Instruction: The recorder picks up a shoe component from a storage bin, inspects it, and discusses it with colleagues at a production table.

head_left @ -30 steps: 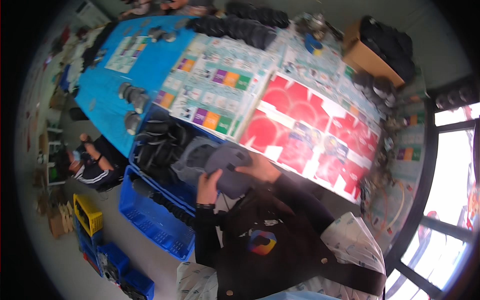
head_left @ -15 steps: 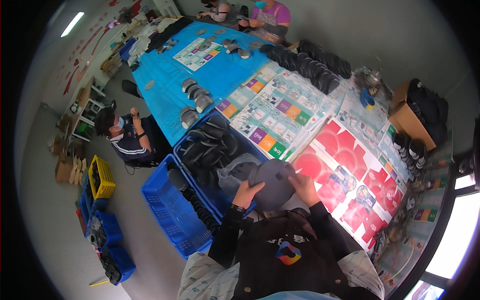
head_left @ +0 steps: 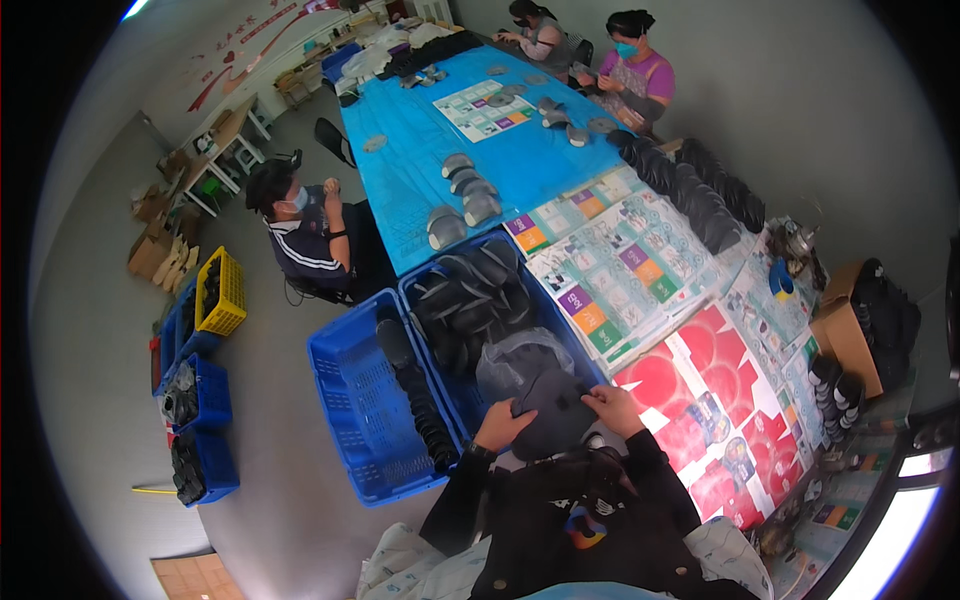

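Between my hands, just in front of my body, is a dark grey, rounded, flexible piece (head_left: pixel 550 425) with a small dark notch or patch near its upper right. My left hand (head_left: pixel 505 426) pinches its left edge, thumb on top. On its upper right edge, the fingers of my right hand (head_left: pixel 614 410) are closed. Just beyond it, a clear plastic bag (head_left: pixel 520 362) lies in the blue crate (head_left: pixel 408 290), partly behind the piece. Many black curved pieces (head_left: pixel 470 300) are heaped in that same crate.
Left of it stands a second blue crate (head_left: pixel 350 400) with a row of nested black pieces (head_left: pixel 415 400). Printed red sheets (head_left: pixel 690 390) cover the table at right. A cardboard box (head_left: pixel 848 325) holds black items. A seated person (head_left: pixel 310 230) is at left; two others sit at the far end.
My view has shifted, so the table and crates appear farther right. The grey piece is tipped differently and sits lower in view, still between both hands.
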Available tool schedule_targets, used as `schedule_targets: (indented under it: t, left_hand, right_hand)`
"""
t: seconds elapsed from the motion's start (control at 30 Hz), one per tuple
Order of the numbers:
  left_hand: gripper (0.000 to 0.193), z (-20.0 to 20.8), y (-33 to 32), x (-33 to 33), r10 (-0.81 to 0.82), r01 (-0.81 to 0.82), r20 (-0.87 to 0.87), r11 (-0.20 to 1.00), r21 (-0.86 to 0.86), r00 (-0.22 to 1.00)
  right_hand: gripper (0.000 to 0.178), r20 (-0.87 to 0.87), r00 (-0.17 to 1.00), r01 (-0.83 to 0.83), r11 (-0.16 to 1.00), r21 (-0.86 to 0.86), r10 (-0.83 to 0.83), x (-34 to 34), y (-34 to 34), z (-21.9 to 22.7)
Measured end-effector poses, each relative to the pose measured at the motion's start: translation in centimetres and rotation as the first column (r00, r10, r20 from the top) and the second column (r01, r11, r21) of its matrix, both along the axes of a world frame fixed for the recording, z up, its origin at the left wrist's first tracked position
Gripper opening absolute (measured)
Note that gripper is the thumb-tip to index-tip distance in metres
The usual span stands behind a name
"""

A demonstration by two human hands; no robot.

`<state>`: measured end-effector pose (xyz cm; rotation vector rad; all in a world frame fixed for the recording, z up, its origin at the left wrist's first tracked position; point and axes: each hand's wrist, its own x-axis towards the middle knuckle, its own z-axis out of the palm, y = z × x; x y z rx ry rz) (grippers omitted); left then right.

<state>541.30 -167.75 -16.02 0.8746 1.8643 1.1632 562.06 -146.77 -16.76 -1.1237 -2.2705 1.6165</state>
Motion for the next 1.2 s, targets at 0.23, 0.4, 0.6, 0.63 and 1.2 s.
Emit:
schedule_targets:
  t: [0.23, 0.4, 0.6, 0.63, 1.2]
  left_hand:
    - [0.039, -1.0, -2.9, 1.6, 0.22, -0.223, 0.252, 0.975, -0.016, 0.942]
    - [0.034, 1.7, -2.3, 3.8, 0.37, -0.357, 0.138, 0.928, -0.106, 0.919]
    - [0.035, 1.8, -2.2, 3.7, 0.415, -0.411, 0.045, 0.908, -0.077, 0.909]
    - [0.034, 2.3, -2.5, 3.9, 0.429, -0.425, 0.025, 0.899, -0.104, 0.903]
    - [0.034, 1.0, -4.0, 2.5, 0.54, -0.549, 0.134, 0.834, 0.046, 0.831]
  right_hand:
    - [0.031, -0.09, 0.974, -0.198, 0.973, 0.121, 0.21, -3.9, 1.3, -0.7]
    - [0.036, -0.139, 0.915, -0.361, 0.923, 0.134, 0.378, -6.2, 3.3, -1.9]
    - [0.04, -0.064, 0.854, -0.498, 0.846, 0.19, 0.517, -8.5, 4.5, -2.5]
    - [0.035, -0.124, 0.88, -0.45, 0.889, 0.09, 0.458, -8.6, 4.3, -2.5]
    - [0.082, -0.619, 0.66, -0.587, 0.806, -0.07, 0.427, -14.4, 0.9, 22.3]
